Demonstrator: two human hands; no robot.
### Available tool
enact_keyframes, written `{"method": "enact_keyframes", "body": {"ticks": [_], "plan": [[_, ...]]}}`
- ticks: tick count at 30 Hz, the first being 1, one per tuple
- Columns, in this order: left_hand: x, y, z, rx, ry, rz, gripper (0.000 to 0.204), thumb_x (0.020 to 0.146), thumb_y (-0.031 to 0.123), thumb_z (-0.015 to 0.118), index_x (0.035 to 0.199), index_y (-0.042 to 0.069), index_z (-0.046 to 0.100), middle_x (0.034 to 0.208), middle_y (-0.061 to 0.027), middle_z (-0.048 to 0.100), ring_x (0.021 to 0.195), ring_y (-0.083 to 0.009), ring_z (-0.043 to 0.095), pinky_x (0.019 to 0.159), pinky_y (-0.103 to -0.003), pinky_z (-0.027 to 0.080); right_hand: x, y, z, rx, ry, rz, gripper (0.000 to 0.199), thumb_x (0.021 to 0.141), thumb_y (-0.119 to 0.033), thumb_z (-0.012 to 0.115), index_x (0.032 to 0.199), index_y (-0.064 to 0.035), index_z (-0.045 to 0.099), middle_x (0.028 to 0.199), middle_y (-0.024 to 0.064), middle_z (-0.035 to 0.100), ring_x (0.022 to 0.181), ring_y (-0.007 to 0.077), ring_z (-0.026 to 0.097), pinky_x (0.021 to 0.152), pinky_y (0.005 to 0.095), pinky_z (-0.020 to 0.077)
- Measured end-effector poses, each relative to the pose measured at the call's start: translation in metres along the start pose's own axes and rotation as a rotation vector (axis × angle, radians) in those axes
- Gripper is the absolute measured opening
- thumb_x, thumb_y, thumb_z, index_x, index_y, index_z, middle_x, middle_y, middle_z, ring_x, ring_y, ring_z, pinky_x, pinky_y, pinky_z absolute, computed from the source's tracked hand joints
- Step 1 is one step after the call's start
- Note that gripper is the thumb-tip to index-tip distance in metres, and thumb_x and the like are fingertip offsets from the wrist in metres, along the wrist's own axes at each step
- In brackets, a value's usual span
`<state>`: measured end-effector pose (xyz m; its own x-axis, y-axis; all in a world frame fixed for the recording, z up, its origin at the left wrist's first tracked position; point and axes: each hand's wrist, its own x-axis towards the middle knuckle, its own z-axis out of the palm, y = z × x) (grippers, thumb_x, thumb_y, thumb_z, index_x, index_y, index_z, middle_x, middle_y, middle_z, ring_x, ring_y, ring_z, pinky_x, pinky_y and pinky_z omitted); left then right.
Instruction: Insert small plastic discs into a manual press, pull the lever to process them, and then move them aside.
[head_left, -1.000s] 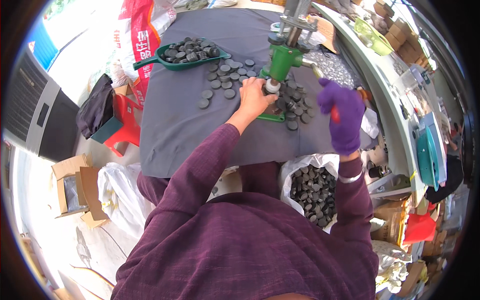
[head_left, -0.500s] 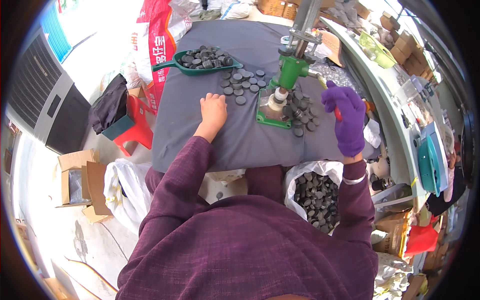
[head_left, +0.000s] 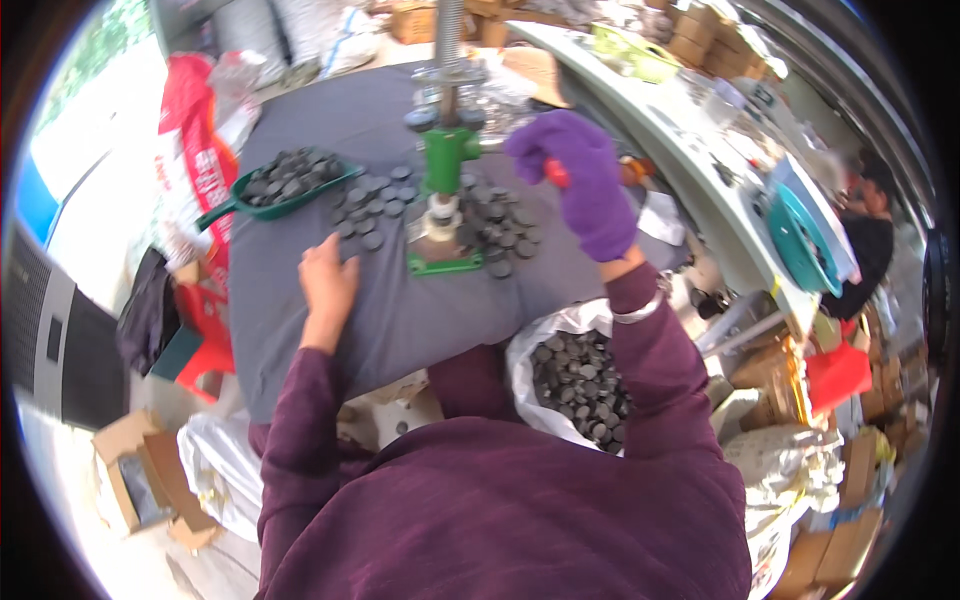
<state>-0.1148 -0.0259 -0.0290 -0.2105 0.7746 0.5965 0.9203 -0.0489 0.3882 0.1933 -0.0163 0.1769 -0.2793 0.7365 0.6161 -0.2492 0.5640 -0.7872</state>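
Observation:
A green hand press stands on the grey-covered table. My right hand, in a purple glove, grips the press's red-tipped lever. My bare left hand rests flat on the cloth left of the press, just below several loose dark round discs. More discs lie right of the press base.
A green scoop filled with discs lies at the table's left. A white bag of discs sits by my right elbow. A long white bench with boxes and a teal reel runs along the right. Cardboard boxes and sacks lie on the floor at the left.
My left hand has drawn back from the press to the cloth on the left. My right hand has swung the lever inward toward the press.

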Motion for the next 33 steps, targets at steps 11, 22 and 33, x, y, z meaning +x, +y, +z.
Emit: {"method": "enact_keyframes", "body": {"ticks": [11,22,33], "plan": [[0.026,0.099,0.041,-0.419,-0.108,-0.073,0.075,0.070,0.008,0.077,0.136,0.002,0.041,0.105,-0.0128,0.068,0.102,-0.0312,0.061,0.087,-0.041,0.049,0.013,-0.002,0.001,-0.224,-0.032,-0.026,0.040,0.099,-0.022,0.038,0.085,0.0058,0.063,0.080,0.0117,0.065,0.062,0.0150,0.054,0.067,0.0295,0.0482],[0.029,0.117,0.054,-0.663,-0.124,-0.226,0.078,0.071,0.004,0.074,0.139,-0.002,0.036,0.122,-0.0204,0.062,0.109,-0.0317,0.063,0.092,-0.037,0.049,-0.056,0.049,-0.008,-0.392,-0.058,-0.120,0.022,0.091,-0.011,0.046,0.082,-0.0009,0.063,0.069,0.0051,0.058,0.068,0.0152,0.057,0.102,0.0431,0.0430],[0.020,0.077,0.052,-0.761,-0.085,-0.257,0.029,0.082,0.011,0.065,0.109,0.001,0.066,0.091,-0.0142,0.070,0.084,-0.0262,0.067,0.080,-0.036,0.051,-0.027,0.003,0.001,-0.268,-0.019,0.009,0.029,0.096,-0.021,0.047,0.090,0.0009,0.066,0.075,0.0049,0.062,0.075,0.0136,0.059,0.094,0.0366,0.0455]]}}
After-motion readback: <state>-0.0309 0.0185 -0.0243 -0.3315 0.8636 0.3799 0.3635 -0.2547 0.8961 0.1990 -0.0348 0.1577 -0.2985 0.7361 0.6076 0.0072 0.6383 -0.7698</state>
